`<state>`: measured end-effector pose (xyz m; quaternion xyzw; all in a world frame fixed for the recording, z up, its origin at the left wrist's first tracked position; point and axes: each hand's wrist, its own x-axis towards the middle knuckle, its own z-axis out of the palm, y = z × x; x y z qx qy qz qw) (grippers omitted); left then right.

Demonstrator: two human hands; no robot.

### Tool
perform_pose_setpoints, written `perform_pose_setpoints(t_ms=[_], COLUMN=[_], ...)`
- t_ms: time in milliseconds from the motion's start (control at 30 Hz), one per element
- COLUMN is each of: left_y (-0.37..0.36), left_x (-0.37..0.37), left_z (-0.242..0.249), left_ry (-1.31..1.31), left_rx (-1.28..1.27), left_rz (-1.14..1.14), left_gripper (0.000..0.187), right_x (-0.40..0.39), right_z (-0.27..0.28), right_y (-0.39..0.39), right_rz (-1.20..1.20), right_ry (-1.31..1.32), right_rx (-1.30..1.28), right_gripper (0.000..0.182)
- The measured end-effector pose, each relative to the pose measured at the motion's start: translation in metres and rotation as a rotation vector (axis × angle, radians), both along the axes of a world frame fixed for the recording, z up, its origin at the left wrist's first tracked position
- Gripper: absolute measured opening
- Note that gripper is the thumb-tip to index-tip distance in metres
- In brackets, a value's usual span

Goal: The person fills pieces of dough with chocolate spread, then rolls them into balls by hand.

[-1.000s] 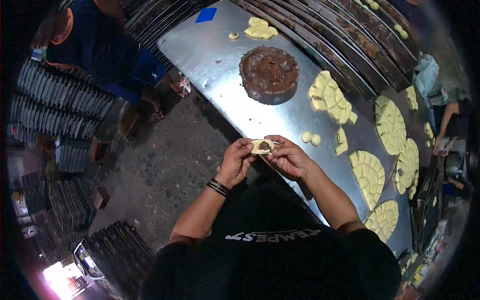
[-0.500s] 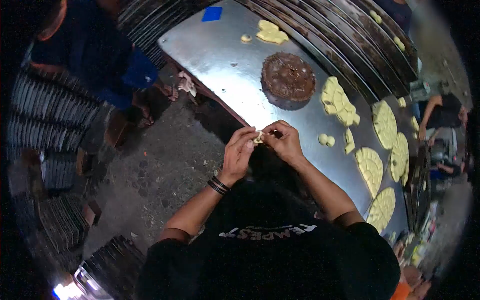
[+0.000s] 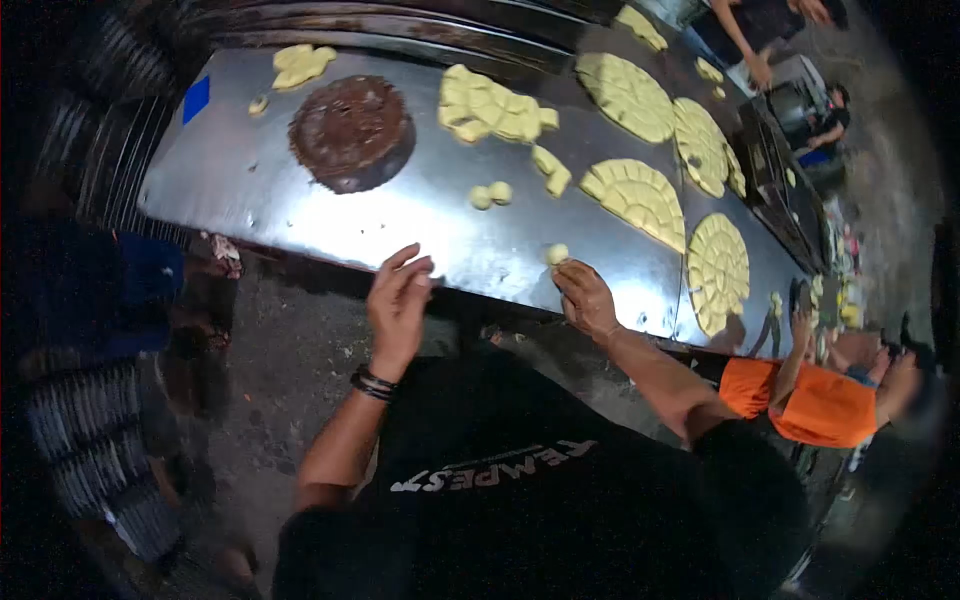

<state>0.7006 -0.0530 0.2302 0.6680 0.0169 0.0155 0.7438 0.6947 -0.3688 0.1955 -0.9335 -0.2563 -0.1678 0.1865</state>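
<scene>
My right hand (image 3: 588,300) has its fingertips on a small dough ball (image 3: 557,254) at the front part of the metal table (image 3: 330,222). My left hand (image 3: 400,305) is raised at the table's front edge, fingers apart, holding nothing. Two dough balls (image 3: 490,194) lie touching each other farther back. Behind my left hand is a round brown mass (image 3: 350,130) with a rough top. Pale dough pieces (image 3: 492,106) lie to its right, and a small bent piece (image 3: 551,171) is near them.
Scored dough rounds (image 3: 718,272) lie on the table's right part. A person in orange (image 3: 825,402) is at the right; another person (image 3: 745,35) stands beyond the table. Racked trays (image 3: 400,38) line the back. A blue square (image 3: 196,99) lies at the left.
The view has turned toward the right. My hands, together at a small dough piece before, are now apart; the right has moved over the table with a dough ball, and the left has opened.
</scene>
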Motion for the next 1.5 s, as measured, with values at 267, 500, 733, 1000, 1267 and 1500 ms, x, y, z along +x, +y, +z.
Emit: perform_pose_setpoints(t_ms=[267, 500, 733, 1000, 1267, 1500], left_y=[-0.045, -0.044, -0.037, -0.05, -0.033, -0.006], left_x=[-0.008, -0.026, 0.018, 0.108, 0.109, 0.07], left_z=[0.014, 0.022, -0.018, -0.035, -0.033, -0.023], left_ry=[0.038, 0.11, 0.299, 0.591, 0.608, 0.529], left_rx=[0.064, -0.059, -0.333, -0.558, -0.499, -0.484], left_rz=[0.189, 0.43, 0.19, -0.172, -0.275, 0.042], left_gripper=[0.024, 0.024, 0.043, 0.078, 0.069, 0.038], right_x=[0.079, 0.087, 0.087, 0.168, 0.226, 0.261], right_z=[-0.003, -0.009, -0.016, 0.043, 0.015, -0.023], right_y=[0.01, -0.056, 0.002, 0.062, 0.1, 0.113], right_rz=[0.063, 0.515, -0.065, -0.343, 0.004, -0.425], right_ry=[0.29, 0.284, 0.267, 0.707, 0.913, 0.398], right_rx=[0.238, -0.053, 0.147, 0.481, 0.212, 0.178], right_gripper=[0.012, 0.017, 0.011, 0.024, 0.033, 0.039])
